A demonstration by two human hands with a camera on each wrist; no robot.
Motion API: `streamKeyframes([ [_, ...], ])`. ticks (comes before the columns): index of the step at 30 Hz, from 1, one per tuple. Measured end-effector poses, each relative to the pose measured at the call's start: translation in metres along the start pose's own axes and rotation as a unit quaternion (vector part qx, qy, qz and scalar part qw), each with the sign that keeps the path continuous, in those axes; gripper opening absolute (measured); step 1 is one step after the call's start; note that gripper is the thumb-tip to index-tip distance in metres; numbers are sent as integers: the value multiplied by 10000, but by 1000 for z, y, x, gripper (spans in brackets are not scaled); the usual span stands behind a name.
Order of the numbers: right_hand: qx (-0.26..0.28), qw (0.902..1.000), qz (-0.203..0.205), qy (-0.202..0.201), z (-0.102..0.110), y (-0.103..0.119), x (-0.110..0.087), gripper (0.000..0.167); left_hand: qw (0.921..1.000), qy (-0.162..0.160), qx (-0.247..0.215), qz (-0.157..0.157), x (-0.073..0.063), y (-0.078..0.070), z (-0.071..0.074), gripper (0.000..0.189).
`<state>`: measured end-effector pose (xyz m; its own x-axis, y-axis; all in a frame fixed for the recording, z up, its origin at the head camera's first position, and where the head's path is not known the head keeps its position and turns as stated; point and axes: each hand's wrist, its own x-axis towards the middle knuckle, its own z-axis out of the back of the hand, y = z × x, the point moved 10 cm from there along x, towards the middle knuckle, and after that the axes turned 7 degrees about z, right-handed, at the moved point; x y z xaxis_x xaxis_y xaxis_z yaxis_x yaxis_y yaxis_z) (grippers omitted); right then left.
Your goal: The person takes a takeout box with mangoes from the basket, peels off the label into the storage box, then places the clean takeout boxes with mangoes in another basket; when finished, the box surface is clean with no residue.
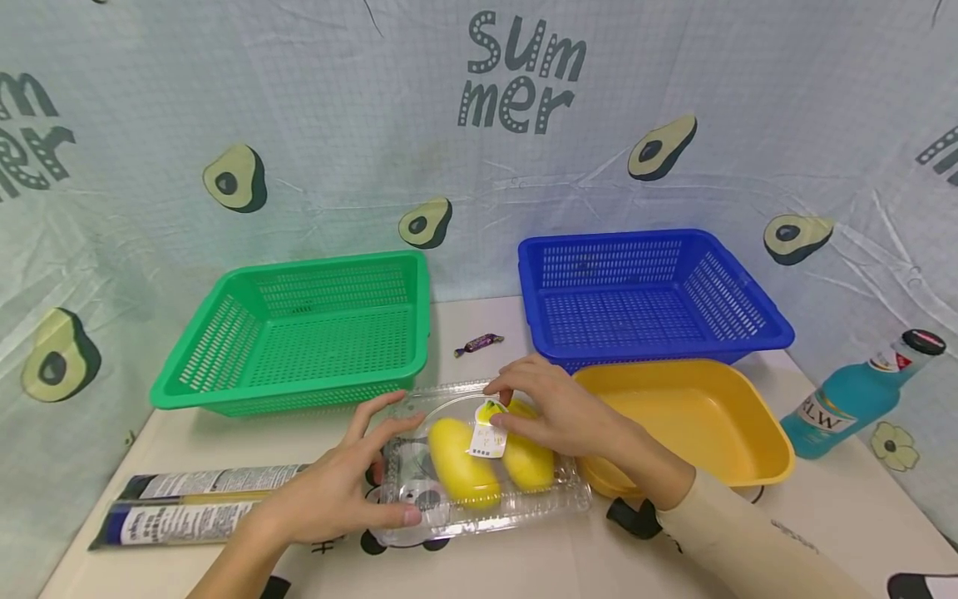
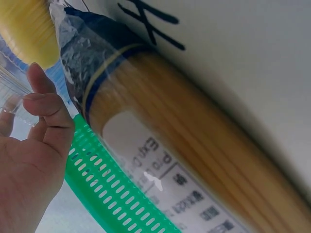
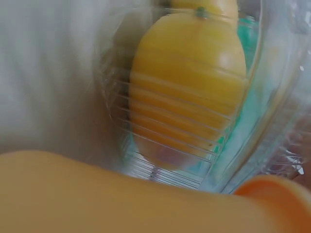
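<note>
Touching label on clear box of yellow fruit with loosely bent right hand. With left hand spread wide at the box's left edge, gripping nothing.

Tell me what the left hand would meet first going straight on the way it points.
The clear box: the left hand has its fingers over the near-left part of it. Depth is unclear, so they may be touching it.

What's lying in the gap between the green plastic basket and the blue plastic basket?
A little purple wrapped candy lies on the pale table between the green plastic basket and the blue plastic basket, as the head view shows.
</note>
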<state>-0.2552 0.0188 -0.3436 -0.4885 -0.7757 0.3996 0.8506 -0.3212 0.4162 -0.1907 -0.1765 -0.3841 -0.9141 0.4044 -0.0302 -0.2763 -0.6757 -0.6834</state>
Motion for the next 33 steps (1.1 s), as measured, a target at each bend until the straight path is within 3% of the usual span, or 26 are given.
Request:
streamKeyframes([
  [12, 251, 9994, 60, -228, 3, -1, 3, 12, 10000, 55, -52, 60, 1, 1, -1, 90],
  [27, 1187, 9921, 27, -404, 6, -3, 4, 14, 9997, 137, -81, 164, 0, 2, -4, 90],
  [33, 1509, 9870, 35, -555, 9, 1, 4, 13, 9998, 148, -123, 19, 0, 0, -4, 88],
])
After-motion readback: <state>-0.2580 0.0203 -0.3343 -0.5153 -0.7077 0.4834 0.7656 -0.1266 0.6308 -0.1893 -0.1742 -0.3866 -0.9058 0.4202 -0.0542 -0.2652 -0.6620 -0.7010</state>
